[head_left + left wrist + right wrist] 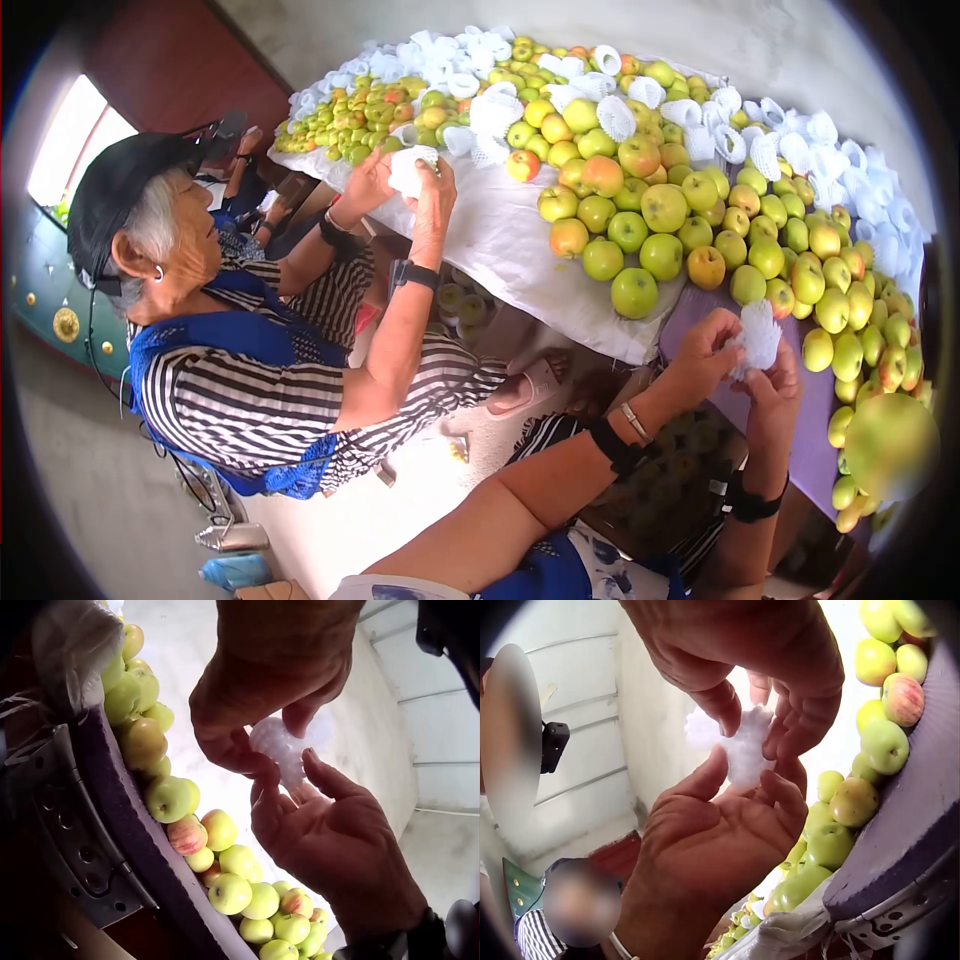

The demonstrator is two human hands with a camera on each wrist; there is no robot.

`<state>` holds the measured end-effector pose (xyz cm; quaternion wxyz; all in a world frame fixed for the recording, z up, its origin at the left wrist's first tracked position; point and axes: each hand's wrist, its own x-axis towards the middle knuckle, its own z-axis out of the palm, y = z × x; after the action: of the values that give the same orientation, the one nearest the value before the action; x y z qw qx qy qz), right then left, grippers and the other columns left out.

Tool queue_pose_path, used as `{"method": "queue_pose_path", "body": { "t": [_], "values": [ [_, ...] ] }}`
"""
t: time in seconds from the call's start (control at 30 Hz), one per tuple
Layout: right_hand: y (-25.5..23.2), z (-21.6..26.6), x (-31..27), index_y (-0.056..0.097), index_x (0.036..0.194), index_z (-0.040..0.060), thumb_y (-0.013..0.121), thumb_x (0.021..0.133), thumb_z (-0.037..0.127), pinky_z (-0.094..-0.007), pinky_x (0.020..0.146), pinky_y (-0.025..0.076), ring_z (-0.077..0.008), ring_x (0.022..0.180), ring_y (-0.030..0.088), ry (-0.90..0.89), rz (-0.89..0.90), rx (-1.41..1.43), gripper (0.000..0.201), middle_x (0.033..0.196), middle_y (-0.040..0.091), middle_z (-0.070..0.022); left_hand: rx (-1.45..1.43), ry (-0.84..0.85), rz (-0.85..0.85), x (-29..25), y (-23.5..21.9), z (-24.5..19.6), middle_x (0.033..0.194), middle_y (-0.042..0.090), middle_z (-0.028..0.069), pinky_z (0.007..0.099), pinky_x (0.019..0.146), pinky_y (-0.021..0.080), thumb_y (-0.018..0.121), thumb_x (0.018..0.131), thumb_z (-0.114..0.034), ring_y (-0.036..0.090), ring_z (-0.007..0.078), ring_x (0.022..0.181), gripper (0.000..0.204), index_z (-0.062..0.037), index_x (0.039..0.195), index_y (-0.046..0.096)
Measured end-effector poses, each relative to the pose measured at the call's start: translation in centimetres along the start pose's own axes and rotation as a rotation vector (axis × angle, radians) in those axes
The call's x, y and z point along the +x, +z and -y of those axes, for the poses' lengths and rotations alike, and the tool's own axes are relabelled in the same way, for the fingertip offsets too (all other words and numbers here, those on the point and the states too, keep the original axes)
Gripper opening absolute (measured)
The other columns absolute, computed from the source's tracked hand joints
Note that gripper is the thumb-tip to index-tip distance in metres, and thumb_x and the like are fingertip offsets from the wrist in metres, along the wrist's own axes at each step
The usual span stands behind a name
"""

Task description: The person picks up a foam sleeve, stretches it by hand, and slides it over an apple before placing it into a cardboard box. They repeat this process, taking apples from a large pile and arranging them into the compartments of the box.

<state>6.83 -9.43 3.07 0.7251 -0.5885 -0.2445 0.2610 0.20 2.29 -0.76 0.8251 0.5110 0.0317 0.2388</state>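
Observation:
A white foam fruit net point(758, 338) is held up over the near edge of the heap of apples point(660, 210). My left hand point(708, 348) pinches it from one side with thumb and fingers. From below, my right hand point(776, 388) holds the same net, its thumb and fingertips against the foam. In the left wrist view the net point(281, 746) looks rounded and bunched between both hands. The right wrist view shows the net point(742, 750) spreading out to one side past the fingertips. I cannot tell whether an apple is inside.
Loose foam nets point(870, 190) are piled behind the apples. A white cloth point(520, 240) and a purple padded edge point(815, 450) border the heap. At left, a person in a striped top point(240, 400) holds another white net point(412, 170).

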Motion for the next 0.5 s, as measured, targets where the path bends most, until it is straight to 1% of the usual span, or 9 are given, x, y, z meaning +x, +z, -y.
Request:
{"method": "queue_pose_path", "body": {
  "t": [0.03, 0.13, 0.23, 0.33, 0.43, 0.5],
  "values": [
    [-0.9, -0.4, 0.1, 0.05, 0.113, 0.004, 0.058, 0.075, 0.003, -0.0207, 0.067, 0.046, -0.0094, 0.083, 0.057, 0.022, 0.025, -0.031, 0.039, 0.1, 0.06, -0.0026, 0.049, -0.012, -0.009, -0.1, 0.1, -0.3, 0.087, 0.048, -0.0029, 0.0191, 0.059, 0.04, 0.055, 0.083, -0.006, 0.046, 0.0036, 0.073, 0.017, -0.0081, 0.096, 0.045],
    [-2.5, -1.6, 0.4, 0.052, 0.11, 0.0036, 0.055, 0.075, 0.0, -0.0208, 0.07, 0.045, -0.0094, 0.084, 0.056, 0.004, -0.001, 0.001, 0.035, 0.099, 0.06, -0.0021, 0.141, 0.027, -0.045, -0.2, 0.0, 0.6, 0.083, 0.048, -0.0029, 0.0204, 0.058, 0.039, 0.057, 0.083, -0.008, 0.045, 0.0045, 0.068, 0.015, -0.0068, 0.094, 0.045],
    [-3.2, -3.8, 0.8, 0.054, 0.102, 0.0043, 0.054, 0.078, 0.0, -0.0225, 0.071, 0.045, -0.0085, 0.08, 0.056, -0.166, -0.037, 0.041, 0.024, 0.094, 0.06, -0.0014, 0.392, 0.166, -0.214, -0.5, 0.8, 0.4, 0.077, 0.047, -0.0014, 0.0223, 0.056, 0.039, 0.06, 0.08, -0.007, 0.043, 0.0071, 0.064, 0.016, -0.0052, 0.088, 0.046],
    [-2.4, -2.9, 0.6, 0.053, 0.094, 0.0033, 0.054, 0.078, -0.006, -0.0221, 0.076, 0.043, -0.0091, 0.083, 0.054, -0.16, -0.167, 0.065, 0.019, 0.093, 0.058, -0.0021, 0.658, 0.447, -0.401, -1.0, 1.8, -0.8, 0.071, 0.046, 0.002, 0.0243, 0.054, 0.038, 0.062, 0.077, -0.004, 0.042, 0.0099, 0.062, 0.017, -0.0041, 0.08, 0.045],
    [-3.6, -4.2, 1.1, 0.052, 0.09, 0.0032, 0.053, 0.077, -0.008, -0.0216, 0.074, 0.043, -0.009, 0.083, 0.053, -0.216, -0.253, 0.044, 0.017, 0.09, 0.057, -0.0019, 0.901, 0.448, -0.452, -2.1, 0.8, -0.9, 0.066, 0.044, 0.0053, 0.0258, 0.051, 0.036, 0.064, 0.074, -0.003, 0.041, 0.0123, 0.058, 0.02, -0.0041, 0.074, 0.043],
    [-5.8, -6.3, 1.7, 0.052, 0.09, 0.0035, 0.051, 0.077, -0.01, -0.021, 0.073, 0.043, -0.009, 0.082, 0.053, -0.272, -0.187, 0.05, 0.019, 0.089, 0.056, -0.0017, 0.827, 0.359, -0.474, -2.9, 0.5, -0.8, 0.063, 0.042, 0.0062, 0.0277, 0.05, 0.035, 0.064, 0.074, -0.004, 0.04, 0.0136, 0.055, 0.021, -0.0038, 0.072, 0.042]
  ]
}}
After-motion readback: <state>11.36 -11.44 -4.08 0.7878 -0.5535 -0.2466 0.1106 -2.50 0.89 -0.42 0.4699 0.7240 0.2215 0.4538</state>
